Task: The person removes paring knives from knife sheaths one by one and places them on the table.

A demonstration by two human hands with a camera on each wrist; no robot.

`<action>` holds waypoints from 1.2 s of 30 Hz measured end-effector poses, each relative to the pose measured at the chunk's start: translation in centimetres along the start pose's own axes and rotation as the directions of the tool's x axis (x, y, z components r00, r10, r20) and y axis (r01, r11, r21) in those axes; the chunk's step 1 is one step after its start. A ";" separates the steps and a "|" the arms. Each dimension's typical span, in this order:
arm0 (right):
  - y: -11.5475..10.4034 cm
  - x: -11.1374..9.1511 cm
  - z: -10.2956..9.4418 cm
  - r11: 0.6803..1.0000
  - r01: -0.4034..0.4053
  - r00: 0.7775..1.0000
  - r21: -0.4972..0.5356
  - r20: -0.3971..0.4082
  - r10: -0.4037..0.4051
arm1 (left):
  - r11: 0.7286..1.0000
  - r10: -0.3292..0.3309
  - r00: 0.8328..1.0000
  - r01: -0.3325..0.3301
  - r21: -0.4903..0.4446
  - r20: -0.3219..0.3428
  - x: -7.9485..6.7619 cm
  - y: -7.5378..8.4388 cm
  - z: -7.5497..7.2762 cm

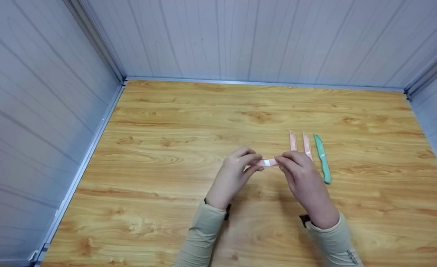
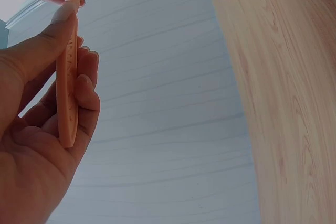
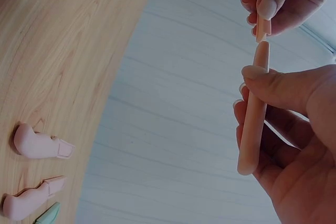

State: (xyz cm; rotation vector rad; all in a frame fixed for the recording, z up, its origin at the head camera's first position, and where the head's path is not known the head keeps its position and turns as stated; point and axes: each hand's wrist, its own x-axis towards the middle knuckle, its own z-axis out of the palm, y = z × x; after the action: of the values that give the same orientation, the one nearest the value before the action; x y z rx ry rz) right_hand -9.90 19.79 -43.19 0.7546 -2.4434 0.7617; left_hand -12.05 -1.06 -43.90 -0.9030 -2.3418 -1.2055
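One pink sheathed knife [image 1: 272, 162]: left hand [image 1: 236, 172] pinches the sheath [image 2: 66, 98], right hand [image 1: 306, 181] the handle [image 3: 253, 129]; a sudden tug could jerk the white blade [image 1: 267, 162] loose

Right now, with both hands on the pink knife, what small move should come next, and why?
Perhaps ease the left hand, on the cover, straight toward the right hand, on the handle. The white strip between them looks wider than the band on the green knife, suggesting the cover isn't fully on.
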 end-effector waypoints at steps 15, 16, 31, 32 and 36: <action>-0.3 0.3 -0.3 0.999 0.001 1.000 -0.039 0.002 -0.001 | 1.000 -0.012 1.000 0.012 0.006 -0.008 0.1 0.3 0.0; -0.3 0.3 -0.3 0.999 0.001 1.000 -0.039 0.001 -0.001 | 1.000 -0.013 1.000 0.013 0.008 -0.009 0.1 0.3 0.0; -0.1 0.3 -0.3 1.000 0.026 0.999 -0.013 -0.018 -0.026 | 1.000 -0.018 1.000 0.018 -0.018 0.006 -0.1 0.1 -0.2; -0.1 0.3 -0.2 1.000 0.031 0.999 -0.005 -0.028 -0.031 | 1.000 -0.019 1.000 0.019 -0.018 0.006 -0.1 0.1 -0.2; -0.1 0.3 -0.2 0.999 0.041 0.998 0.007 -0.048 -0.040 | 1.000 -0.022 1.000 0.022 -0.011 0.003 -0.1 0.1 -0.1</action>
State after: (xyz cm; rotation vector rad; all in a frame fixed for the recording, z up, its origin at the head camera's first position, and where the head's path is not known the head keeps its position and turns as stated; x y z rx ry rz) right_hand -10.04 19.73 -42.84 0.7780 -2.3768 0.7662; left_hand -11.93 -1.17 -43.83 -0.8848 -2.3555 -1.2282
